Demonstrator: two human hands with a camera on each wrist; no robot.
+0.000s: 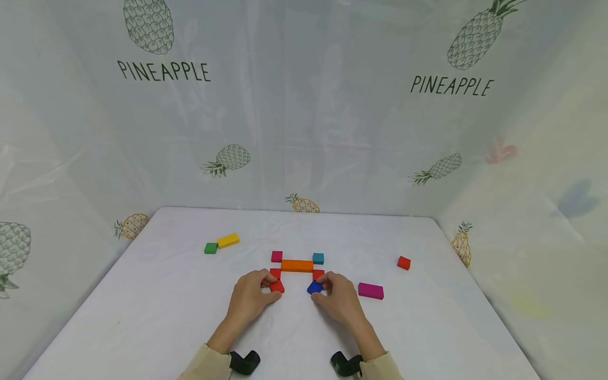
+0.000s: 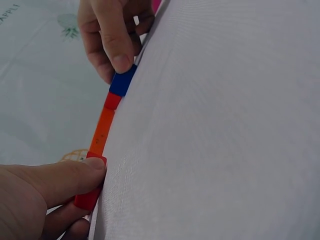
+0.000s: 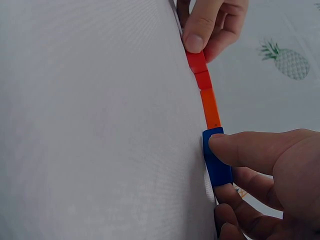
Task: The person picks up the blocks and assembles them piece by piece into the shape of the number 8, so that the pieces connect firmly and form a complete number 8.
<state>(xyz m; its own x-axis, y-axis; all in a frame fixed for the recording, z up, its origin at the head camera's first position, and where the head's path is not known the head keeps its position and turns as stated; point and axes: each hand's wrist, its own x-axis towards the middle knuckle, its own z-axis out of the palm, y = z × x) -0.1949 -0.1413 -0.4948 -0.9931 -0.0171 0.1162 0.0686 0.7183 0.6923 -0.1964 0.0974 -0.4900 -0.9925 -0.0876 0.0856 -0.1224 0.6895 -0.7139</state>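
My left hand [image 1: 248,296] pinches a red triangular block [image 1: 277,286] between thumb and fingers. Opposite it, my right hand [image 1: 341,301] pinches a blue triangular block [image 1: 314,287]; the left wrist view shows that thumb on the blue block's near face. Behind each triangle lies a small red block, one on the left [image 1: 275,273] and one on the right [image 1: 319,274]. Between the two sides runs an orange bar [image 1: 296,266]. A crimson block [image 1: 277,256] stands at its far left corner, a teal block [image 1: 318,258] at its far right. All lie on the table.
A magenta bar [image 1: 371,291] lies right of my right hand, with a red block [image 1: 404,263] farther out. At the back left, a green block [image 1: 211,248] touches a yellow bar [image 1: 228,240]. Pineapple-printed sheeting [image 1: 309,116] hangs behind the white table [image 1: 157,295].
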